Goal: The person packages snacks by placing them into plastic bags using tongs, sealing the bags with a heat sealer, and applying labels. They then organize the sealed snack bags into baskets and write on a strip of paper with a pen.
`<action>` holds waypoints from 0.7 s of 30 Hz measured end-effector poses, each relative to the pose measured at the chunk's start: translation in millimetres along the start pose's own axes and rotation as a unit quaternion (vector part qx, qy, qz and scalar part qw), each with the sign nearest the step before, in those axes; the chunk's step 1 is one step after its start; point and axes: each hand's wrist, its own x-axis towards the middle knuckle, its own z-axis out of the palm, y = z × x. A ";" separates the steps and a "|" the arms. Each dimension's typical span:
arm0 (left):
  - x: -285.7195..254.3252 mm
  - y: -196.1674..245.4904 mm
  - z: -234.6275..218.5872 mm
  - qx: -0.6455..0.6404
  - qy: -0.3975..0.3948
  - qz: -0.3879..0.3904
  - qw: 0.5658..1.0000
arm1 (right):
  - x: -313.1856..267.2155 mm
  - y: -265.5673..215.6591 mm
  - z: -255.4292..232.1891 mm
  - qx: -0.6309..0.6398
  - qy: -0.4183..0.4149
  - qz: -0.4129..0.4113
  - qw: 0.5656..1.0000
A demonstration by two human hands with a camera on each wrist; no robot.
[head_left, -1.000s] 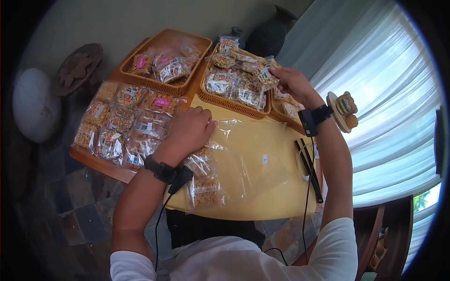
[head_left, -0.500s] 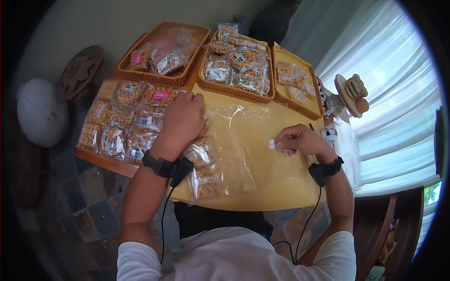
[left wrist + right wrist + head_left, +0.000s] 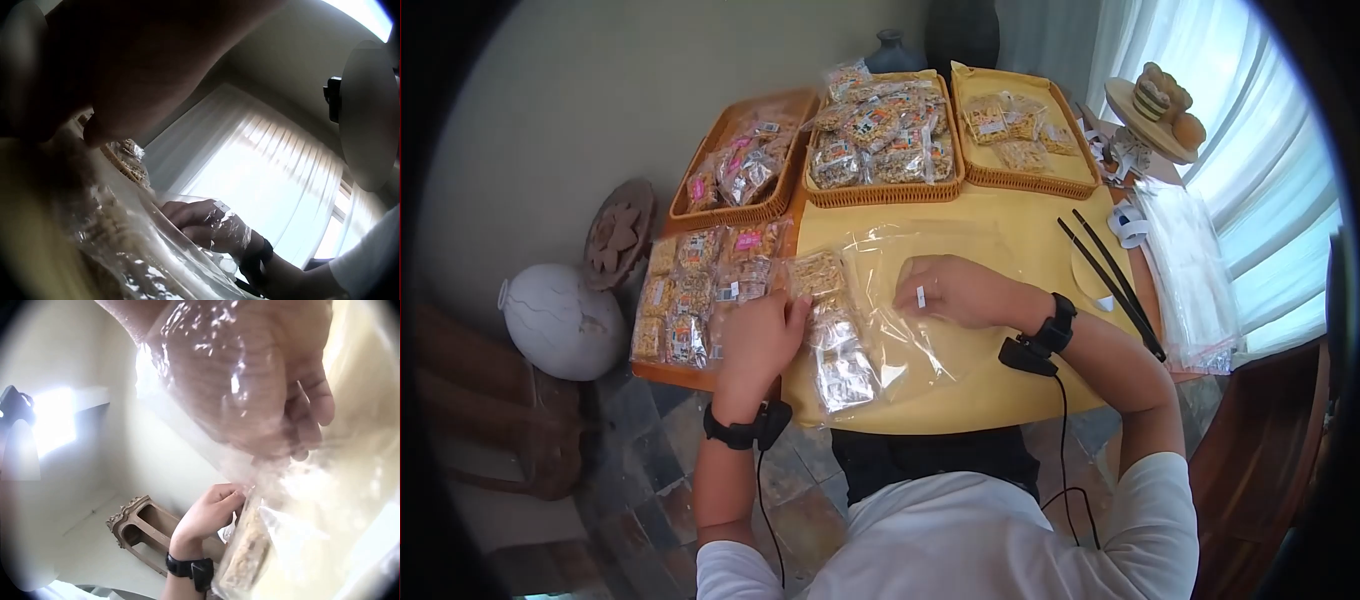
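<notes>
A large clear plastic bag [image 3: 900, 350] lies on the yellow board, with a column of several snack pieces [image 3: 818, 270] inside along its left side. My right hand [image 3: 960, 290] is inside the bag, beside that column, and holds no snack. The film with a small white label [image 3: 920, 297] lies over its fingers, which are loosely bent in the right wrist view. At the bag's left edge my left hand [image 3: 760, 340] pinches the film; its curled fingers and thumb show in the right wrist view, close to a snack piece [image 3: 247, 550].
Packed snack bags [image 3: 692, 255] lie at left. Behind stand three wicker baskets of wrapped snacks: left [image 3: 785, 207], middle [image 3: 885, 196] and right [image 3: 1030, 183]. Black tongs [image 3: 1105, 280], a white tape roll [image 3: 1128, 225] and a stack of clear bags [image 3: 1190, 270] lie right.
My right hand let go of a wrapped snack at the middle basket, came down and slid leftward into the bag. My left hand moved down along the bag's left edge. The head view shifted.
</notes>
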 end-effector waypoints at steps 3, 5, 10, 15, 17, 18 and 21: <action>8.4 2.5 13.3 -0.053 0.012 0.006 0.999 | -12.2 34.4 2.7 -0.147 0.101 -0.069 0.982; 19.6 4.4 23.1 -0.089 0.018 0.022 0.996 | -23.5 44.2 1.5 -0.183 0.113 -0.062 0.975; 47.7 19.8 37.0 -0.234 -0.004 0.033 0.972 | -29.0 45.1 -7.7 -0.173 0.099 0.002 0.980; 60.5 36.2 43.9 -0.302 0.091 0.105 0.943 | -28.4 48.2 -1.3 -0.045 0.221 -0.077 0.971; 59.0 47.1 37.5 -0.400 0.060 0.033 0.914 | -30.0 47.4 -1.8 0.031 0.207 -0.039 0.977; 57.2 56.8 33.4 -0.398 0.059 0.034 0.915 | -30.8 47.7 -1.7 0.104 0.186 -0.004 0.977; 54.1 79.1 14.9 -0.455 0.130 0.070 0.878 | -28.7 58.1 -2.0 0.209 0.170 0.092 0.959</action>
